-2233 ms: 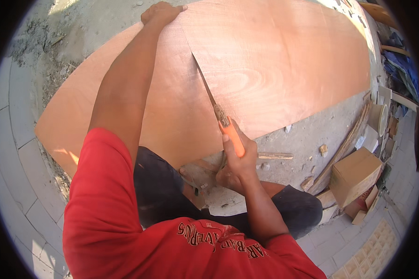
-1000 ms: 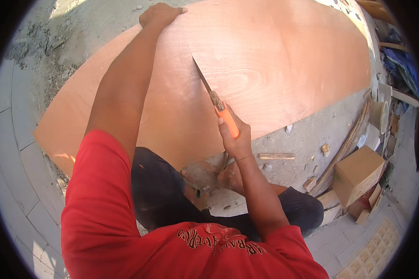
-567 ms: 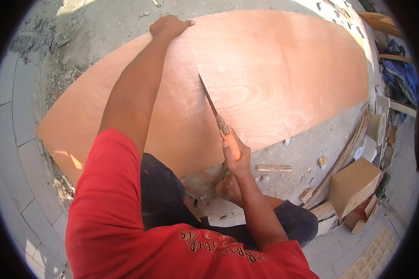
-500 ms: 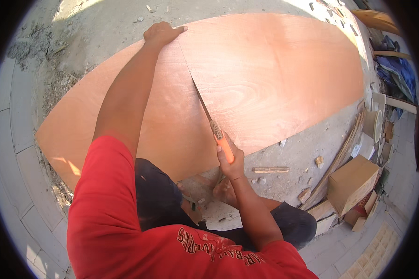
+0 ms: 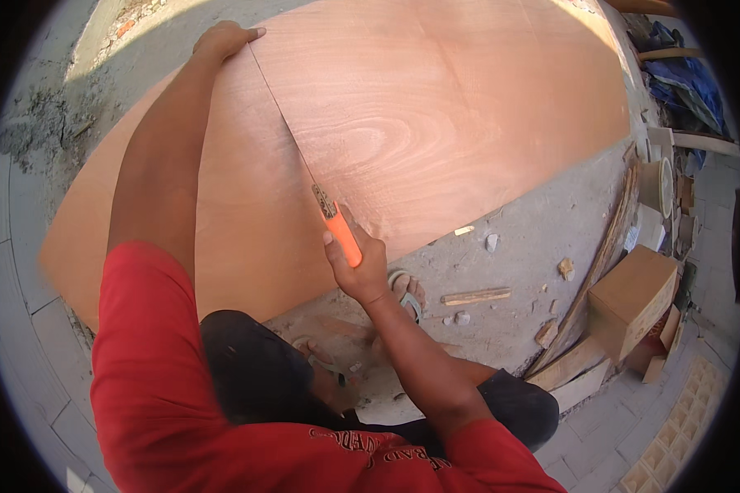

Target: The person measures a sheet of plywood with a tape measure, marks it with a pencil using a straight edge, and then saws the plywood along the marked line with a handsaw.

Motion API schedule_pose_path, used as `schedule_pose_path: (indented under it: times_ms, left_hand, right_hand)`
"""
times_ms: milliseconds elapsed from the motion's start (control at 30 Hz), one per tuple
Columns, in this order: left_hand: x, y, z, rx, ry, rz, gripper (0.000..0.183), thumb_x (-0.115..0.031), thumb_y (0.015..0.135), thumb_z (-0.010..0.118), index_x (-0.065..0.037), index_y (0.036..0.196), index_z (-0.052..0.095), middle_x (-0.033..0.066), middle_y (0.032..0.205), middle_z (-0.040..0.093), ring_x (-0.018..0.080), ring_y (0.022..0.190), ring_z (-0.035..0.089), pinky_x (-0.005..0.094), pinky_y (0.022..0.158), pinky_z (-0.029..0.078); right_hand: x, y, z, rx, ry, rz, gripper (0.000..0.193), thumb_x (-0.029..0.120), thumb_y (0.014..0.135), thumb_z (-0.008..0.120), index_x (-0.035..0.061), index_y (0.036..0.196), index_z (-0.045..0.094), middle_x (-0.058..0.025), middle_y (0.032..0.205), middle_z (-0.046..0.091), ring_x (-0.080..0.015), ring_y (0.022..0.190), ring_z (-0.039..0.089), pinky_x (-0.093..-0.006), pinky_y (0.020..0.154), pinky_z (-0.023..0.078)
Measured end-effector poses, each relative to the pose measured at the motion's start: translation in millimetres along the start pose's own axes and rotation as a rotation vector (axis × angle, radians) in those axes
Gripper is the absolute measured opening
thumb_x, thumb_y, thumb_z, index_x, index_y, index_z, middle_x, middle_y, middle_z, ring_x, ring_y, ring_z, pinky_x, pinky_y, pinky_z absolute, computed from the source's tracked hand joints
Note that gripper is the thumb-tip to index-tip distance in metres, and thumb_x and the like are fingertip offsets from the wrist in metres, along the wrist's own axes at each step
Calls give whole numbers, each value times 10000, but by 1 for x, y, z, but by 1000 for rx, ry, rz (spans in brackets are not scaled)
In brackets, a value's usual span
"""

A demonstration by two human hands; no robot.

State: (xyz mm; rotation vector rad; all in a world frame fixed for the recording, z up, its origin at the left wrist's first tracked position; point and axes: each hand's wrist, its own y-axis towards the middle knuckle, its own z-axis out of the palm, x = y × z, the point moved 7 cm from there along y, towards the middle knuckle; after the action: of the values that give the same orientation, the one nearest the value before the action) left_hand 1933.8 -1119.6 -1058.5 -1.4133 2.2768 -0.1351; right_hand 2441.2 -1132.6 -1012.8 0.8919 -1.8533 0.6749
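A large reddish-brown plywood sheet spreads out in front of me, with a thin straight line running across it from the far edge. My left hand grips that far edge, thumb stretched along the top beside the line's end; its other fingers are partly hidden. In my right hand is a handsaw with an orange handle. Its narrow dark blade lies along the line, pointing away from me. How far the blade has sunk into the sheet I cannot tell.
At the right stand a cardboard box, a long rough plank and a blue tarp. Stones and a wood strip lie on the concrete. My sandalled foot is close to the sheet's near edge.
The sheet, both hands and the saw now appear farther left and up. More ground shows along the sheet's near right edge, with my foot uncovered there. Both grips are unchanged.
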Motion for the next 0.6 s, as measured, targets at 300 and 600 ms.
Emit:
schedule_pose_path:
  times_ms: [300,600]
  left_hand:
    - [41,-64,41,55,-11,-117,708,-542,801,819,-37,1286,714,166,1323,704,336,1242,658,426,1018,502]
    - [26,-109,-10,-58,-9,-163,629,-584,781,817,-115,1197,767,108,1258,739,274,1163,699,429,904,541]
  right_hand:
    - [29,-37,-10,189,-15,262,427,250,989,659,34,1357,643,-234,952,744,-303,843,766,-381,784,575]
    - [26,-53,6,87,-66,207,425,255,1001,647,-3,1339,657,-215,1044,765,-230,858,756,-345,827,573]
